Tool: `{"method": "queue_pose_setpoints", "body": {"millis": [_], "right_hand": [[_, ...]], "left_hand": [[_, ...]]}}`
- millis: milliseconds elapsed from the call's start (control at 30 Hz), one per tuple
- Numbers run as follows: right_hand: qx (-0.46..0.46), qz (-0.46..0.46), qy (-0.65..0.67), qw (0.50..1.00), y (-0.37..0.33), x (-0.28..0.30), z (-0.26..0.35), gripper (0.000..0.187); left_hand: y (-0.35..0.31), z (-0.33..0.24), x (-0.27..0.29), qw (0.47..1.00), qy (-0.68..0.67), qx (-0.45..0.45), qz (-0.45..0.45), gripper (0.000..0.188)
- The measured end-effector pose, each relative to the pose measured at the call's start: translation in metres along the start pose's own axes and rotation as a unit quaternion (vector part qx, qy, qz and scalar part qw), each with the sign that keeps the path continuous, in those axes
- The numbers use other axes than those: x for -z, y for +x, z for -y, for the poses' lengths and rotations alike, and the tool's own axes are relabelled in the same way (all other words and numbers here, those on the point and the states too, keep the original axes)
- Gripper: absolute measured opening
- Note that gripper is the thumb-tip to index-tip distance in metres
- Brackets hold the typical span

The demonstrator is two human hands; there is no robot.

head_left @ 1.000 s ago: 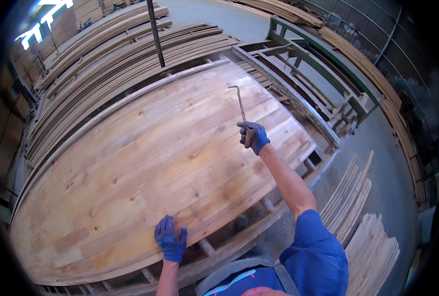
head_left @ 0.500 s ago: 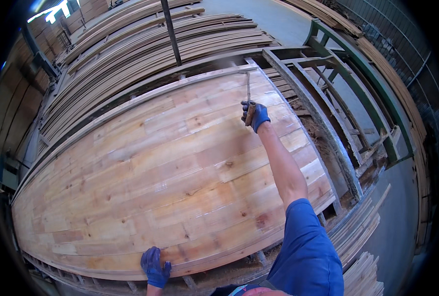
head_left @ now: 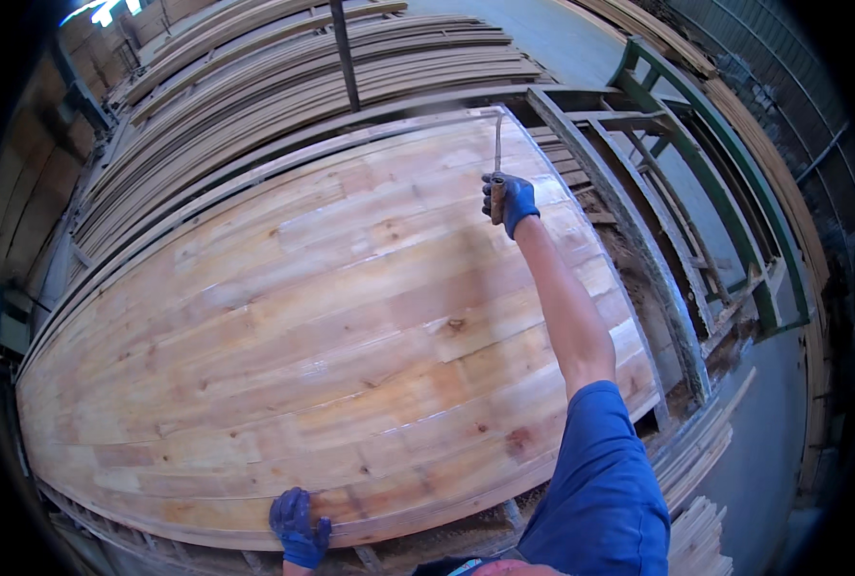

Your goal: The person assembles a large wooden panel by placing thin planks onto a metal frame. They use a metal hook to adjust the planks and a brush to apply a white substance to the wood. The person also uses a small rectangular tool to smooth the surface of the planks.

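Observation:
A large panel of pale wooden boards [head_left: 350,317] lies flat before me on a metal frame. My right hand [head_left: 514,200], in a blue glove, reaches far across it, fingers wrapped round the thick brown handle of a hooked metal rod [head_left: 498,149]. The rod's bent tip is at the panel's far right corner, by the end of a narrow wooden strip [head_left: 418,127] along the far edge. At the near edge, my blue-gloved left hand [head_left: 298,526] lies on the boards with its thumb apart. It holds nothing.
Beyond the panel, long wooden strips [head_left: 302,86] lie in rows behind a dark upright post [head_left: 345,58]. A green metal frame [head_left: 734,182] stands to the right, past grey rails. More loose strips [head_left: 706,461] lie at the lower right.
My right hand has moved slightly up and right with the hooked rod, whose tip is now closer to the far right corner. The left hand stays at the near edge. The view has shifted a little.

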State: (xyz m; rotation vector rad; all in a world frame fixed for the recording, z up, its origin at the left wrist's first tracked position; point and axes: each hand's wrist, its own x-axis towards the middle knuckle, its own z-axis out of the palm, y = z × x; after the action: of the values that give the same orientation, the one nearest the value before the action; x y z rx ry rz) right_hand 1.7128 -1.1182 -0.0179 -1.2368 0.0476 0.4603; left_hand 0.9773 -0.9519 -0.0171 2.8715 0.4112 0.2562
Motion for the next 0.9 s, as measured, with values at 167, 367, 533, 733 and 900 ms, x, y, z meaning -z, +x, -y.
{"method": "queue_pose_setpoints", "body": {"millis": [167,367,533,733,900], "right_hand": [[0.058,0.043,-0.012,0.997,-0.092,0.035,-0.015,0.031],[-0.027,0.003,-0.068,0.997,-0.292,0.093,-0.03,0.034],[-0.027,0.01,-0.104,0.994,-0.432,0.116,-0.052,0.034],[0.041,0.037,-0.557,0.829,-0.539,0.093,-0.101,0.027],[0.135,0.054,-0.712,0.687,-0.583,0.084,-0.12,0.023]], "left_hand": [[-0.011,-0.001,-0.002,1.0,-0.018,0.007,-0.003,0.058],[-0.005,-0.006,0.002,0.999,-0.046,-0.006,-0.014,0.058],[-0.009,-0.002,0.003,0.997,-0.048,-0.027,-0.044,0.056],[-0.013,0.003,0.006,0.993,-0.082,-0.062,-0.062,0.064],[-0.048,-0.025,0.036,0.992,-0.084,-0.095,0.018,0.082]]}}
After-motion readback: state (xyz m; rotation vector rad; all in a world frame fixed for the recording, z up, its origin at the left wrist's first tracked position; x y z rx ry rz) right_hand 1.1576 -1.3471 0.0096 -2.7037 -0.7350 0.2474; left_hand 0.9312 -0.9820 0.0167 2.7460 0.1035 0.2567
